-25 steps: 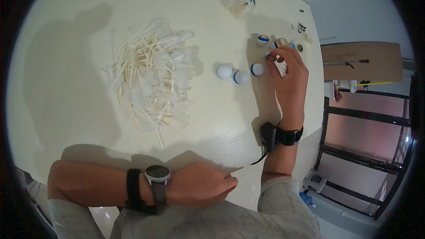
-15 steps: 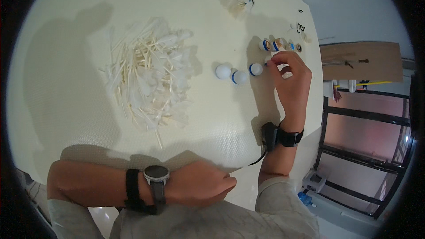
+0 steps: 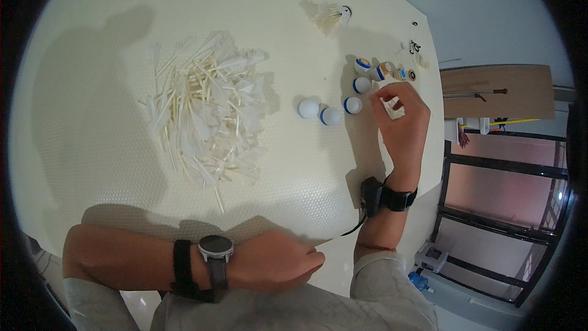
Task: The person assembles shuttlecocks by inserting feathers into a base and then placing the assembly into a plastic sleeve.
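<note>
The small white piece (image 3: 391, 108) sits pinched between the thumb and fingertips of my right hand (image 3: 401, 125), right of centre in the frame, just above the table (image 3: 92, 147). I cannot tell exactly what the piece is; it is pale and mostly hidden by my fingers. Just to the left of my fingertips lies a white cork with a blue band (image 3: 352, 105), and two more corks (image 3: 319, 112) lie a little further left, nearly touching each other. Above my hand is a loose cluster of banded corks (image 3: 380, 72), close together near the right edge of the table.

My left hand (image 3: 278, 263) rests at the bottom centre, fingers curled loosely together, holding nothing that I can see, the forearm lying along the near edge of the table.

Further out, a big heap of white feathers (image 3: 205, 110) covers the middle left of the table, and a finished shuttlecock (image 3: 331, 17) lies on its side near the top.

I judge the risk here to be the rounded corks: they look ready to roll, and a careless brush of my knuckles or wrist could send them toward the right edge, which is near. My pinch on the piece is also light, so it could slip and drop among them
</note>
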The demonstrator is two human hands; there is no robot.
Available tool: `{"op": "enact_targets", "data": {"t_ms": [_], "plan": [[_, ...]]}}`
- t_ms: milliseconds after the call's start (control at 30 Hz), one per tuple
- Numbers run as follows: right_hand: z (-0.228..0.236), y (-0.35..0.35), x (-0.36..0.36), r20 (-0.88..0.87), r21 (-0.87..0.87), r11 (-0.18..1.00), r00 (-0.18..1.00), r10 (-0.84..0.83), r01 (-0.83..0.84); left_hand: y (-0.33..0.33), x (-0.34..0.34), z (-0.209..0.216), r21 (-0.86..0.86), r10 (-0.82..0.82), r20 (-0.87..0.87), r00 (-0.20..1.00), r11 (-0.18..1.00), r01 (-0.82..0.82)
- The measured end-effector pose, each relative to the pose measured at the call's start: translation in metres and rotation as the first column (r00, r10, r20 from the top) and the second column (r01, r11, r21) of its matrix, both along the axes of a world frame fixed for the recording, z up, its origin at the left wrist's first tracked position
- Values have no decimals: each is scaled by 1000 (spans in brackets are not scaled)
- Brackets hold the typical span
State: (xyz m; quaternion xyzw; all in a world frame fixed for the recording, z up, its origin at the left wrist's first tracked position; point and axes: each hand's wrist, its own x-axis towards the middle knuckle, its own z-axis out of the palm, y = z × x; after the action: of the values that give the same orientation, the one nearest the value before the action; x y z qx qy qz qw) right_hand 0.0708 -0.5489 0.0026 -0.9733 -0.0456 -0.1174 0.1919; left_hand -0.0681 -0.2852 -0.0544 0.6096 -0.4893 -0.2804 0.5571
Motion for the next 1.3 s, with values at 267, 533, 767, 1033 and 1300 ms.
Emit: {"op": "enact_targets", "data": {"t_ms": [267, 533, 767, 1033, 1300], "plan": [[-17, -1, 14, 134, -141, 990, 991, 3, 16, 0, -4, -1, 18, 9, -14, 1000, 1000, -9], [-21, -17, 16, 106, -174, 976, 988, -111, 129, -2, -2, -1, 24, 17, 45, 999, 1000, -18], [-21, -25, 14, 209, -231, 966, 975, -69, 118, -6, 0, -2, -21, 50, 73, 996, 999, -49], [-13, -18, 10, 26, -123, 980, 988, -153, 155, -4, 0, -1, -1, 34, 68, 997, 999, -34], [-12, -18, 6, 82, -132, 990, 996, -31, 42, -5, -2, -3, 22, 29, 50, 998, 999, -30]]}}
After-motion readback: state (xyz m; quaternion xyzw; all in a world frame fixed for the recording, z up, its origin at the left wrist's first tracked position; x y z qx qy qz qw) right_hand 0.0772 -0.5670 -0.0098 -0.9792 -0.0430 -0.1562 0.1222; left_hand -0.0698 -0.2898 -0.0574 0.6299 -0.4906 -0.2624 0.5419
